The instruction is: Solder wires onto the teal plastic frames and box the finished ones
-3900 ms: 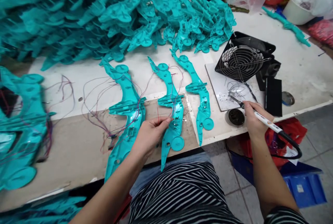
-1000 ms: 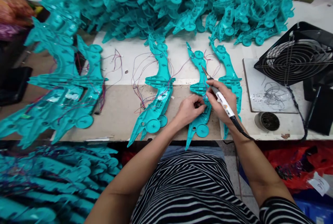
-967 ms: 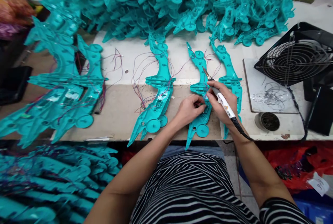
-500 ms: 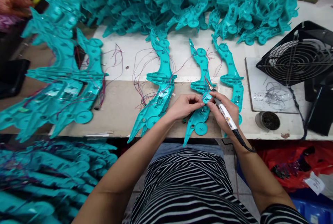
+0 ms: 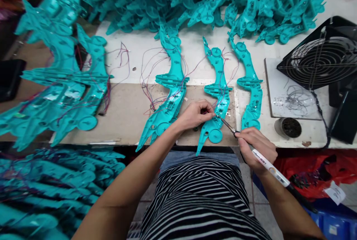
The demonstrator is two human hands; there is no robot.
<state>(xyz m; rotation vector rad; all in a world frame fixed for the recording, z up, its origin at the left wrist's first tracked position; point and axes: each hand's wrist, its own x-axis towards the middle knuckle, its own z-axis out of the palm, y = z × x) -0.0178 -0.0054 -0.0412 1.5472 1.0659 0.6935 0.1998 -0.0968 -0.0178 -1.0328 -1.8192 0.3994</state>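
Left hand: thumb and forefinger meet at their tips; anything pinched between them is too small to tell. Right hand: fingers clamped around the soldering iron. The teal plastic shell lies beneath the left fingertips. Hazard: the iron's tip sits just beside those fingertips; a slip could burn skin or melt plastic. Thin wires beyond the left fingers could snag.

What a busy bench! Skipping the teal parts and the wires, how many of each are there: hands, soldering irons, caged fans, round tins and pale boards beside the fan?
Hands: 2, the left hand and the right hand
Soldering iron: 1
Caged fan: 1
Round tin: 1
Pale board: 1
Total: 6
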